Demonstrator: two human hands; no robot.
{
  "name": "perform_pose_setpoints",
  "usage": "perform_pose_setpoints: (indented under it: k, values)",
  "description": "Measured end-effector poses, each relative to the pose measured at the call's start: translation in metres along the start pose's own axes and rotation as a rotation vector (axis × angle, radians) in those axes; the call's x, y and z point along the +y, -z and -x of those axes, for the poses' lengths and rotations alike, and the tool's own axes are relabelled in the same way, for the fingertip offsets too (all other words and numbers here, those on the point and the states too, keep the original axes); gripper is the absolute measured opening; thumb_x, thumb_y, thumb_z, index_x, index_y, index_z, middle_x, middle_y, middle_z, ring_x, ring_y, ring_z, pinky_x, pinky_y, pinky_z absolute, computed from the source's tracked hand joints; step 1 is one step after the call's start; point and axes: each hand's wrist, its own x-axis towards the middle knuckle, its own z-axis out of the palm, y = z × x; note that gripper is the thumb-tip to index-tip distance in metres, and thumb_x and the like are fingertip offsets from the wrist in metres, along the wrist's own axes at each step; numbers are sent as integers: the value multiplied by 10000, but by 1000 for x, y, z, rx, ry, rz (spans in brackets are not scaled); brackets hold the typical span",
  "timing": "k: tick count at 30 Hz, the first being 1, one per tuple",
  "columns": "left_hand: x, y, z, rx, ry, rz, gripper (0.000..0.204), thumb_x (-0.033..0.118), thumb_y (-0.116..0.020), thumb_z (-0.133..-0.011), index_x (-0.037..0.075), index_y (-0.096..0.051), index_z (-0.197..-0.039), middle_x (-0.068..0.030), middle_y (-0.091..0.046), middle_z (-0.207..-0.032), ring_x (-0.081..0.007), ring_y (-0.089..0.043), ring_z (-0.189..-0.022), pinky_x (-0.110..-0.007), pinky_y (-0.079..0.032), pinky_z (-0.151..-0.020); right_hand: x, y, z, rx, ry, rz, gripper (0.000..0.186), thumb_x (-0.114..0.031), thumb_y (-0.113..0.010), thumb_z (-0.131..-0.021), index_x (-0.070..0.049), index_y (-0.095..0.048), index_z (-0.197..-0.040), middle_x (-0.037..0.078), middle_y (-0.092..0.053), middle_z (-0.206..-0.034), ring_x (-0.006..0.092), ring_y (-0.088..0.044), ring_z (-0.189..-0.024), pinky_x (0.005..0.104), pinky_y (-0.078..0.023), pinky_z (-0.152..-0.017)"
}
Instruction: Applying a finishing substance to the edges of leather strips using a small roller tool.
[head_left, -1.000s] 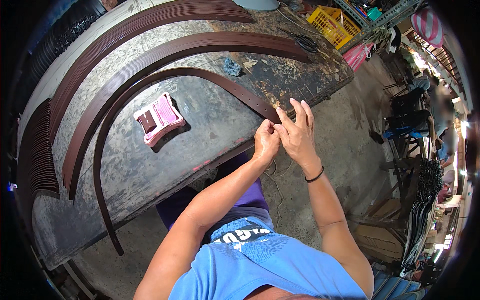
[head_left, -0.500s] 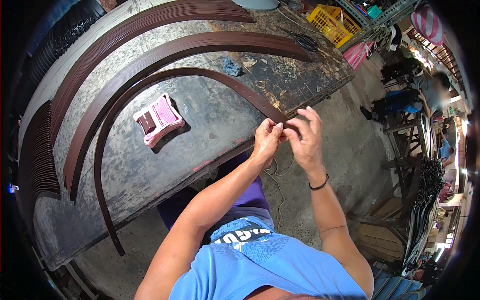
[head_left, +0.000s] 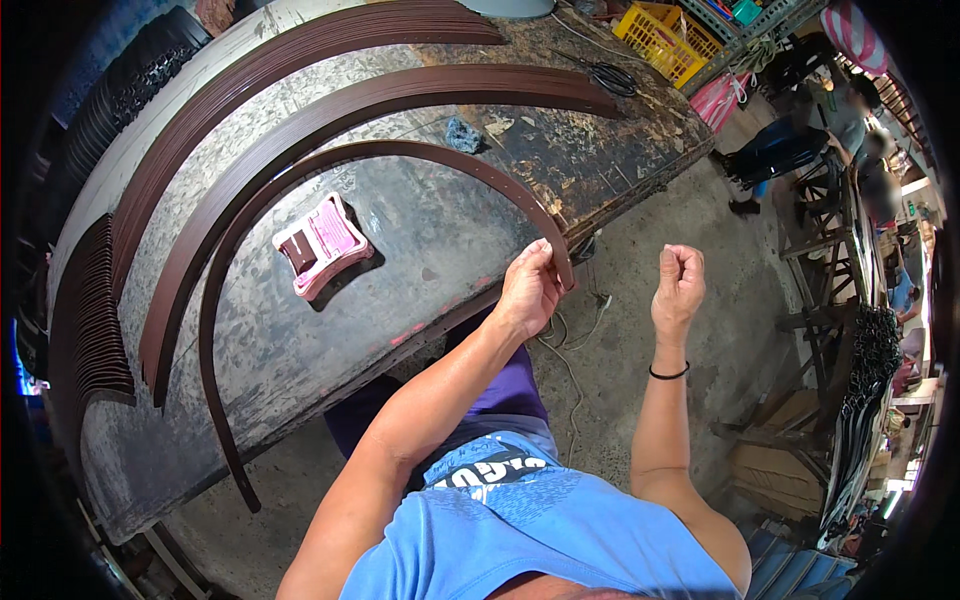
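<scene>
Near the table's front edge my left hand grips the holed end of a single brown strap, which arches over the tabletop and hangs toward the lower left. My right hand, with a black band on its wrist, is closed in the air beyond the edge, away from the strap; whatever it may hold is hidden. A pink-and-white block with a brown piece on it lies inside the strap's arch. A small blue lump sits just outside the arch.
Stacks of brown straps lie along the worn table. Scissors and a yellow crate are at the back right. Cords lie on the floor. Other people are at the right, near hanging black straps.
My right hand has left the strap, moved right and closed. The strap's end now bends down beside my left hand. The people at the right have shifted.
</scene>
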Motion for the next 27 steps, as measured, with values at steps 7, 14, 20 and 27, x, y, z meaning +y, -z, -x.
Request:
perform_pose_setpoints:
  k: [7, 14, 20, 27]
  values:
    - [-2, 3, 4, 10, 11, -22, 168, 242, -464, -973, 95, -546, -974, 6, -559, -764, -120, -571, -695, -318, -503, -694, 26, -10, 14, -13, -176, 29, 263, -276, -566, -940, -22, -555, -873, 10, -529, -783, 93, -495, -744, 219, -417, -692]
    - [-6, 2, 4, 68, 89, -190, 246, 94, -524, -906, 19, -505, -1140, -60, -619, -942, -136, -601, -806, -288, -495, -721, 51, -28, 43, 74, -592, -545, 205, -235, -542, -952, -43, -524, -883, 6, -488, -789, 106, -519, -730, 257, -469, -689]
    - [-7, 16, 35, 86, 215, -423, 419, 110, -566, -881, -23, -463, -1264, -45, -616, -965, -88, -575, -782, -240, -472, -689, 83, -39, 104, -84, -850, -465, 191, -214, -578, -917, -26, -548, -930, 15, -535, -814, 119, -538, -702, 257, -483, -650]
    - [44, 21, 129, -3, -128, -890, 272, 145, -483, -936, -38, -564, -1119, -56, -623, -952, -84, -551, -829, -268, -469, -750, 6, -73, 157, -658, -591, -615, 311, -348, -559, -931, -66, -510, -810, 15, -514, -739, 102, -510, -616, 228, -435, -551]
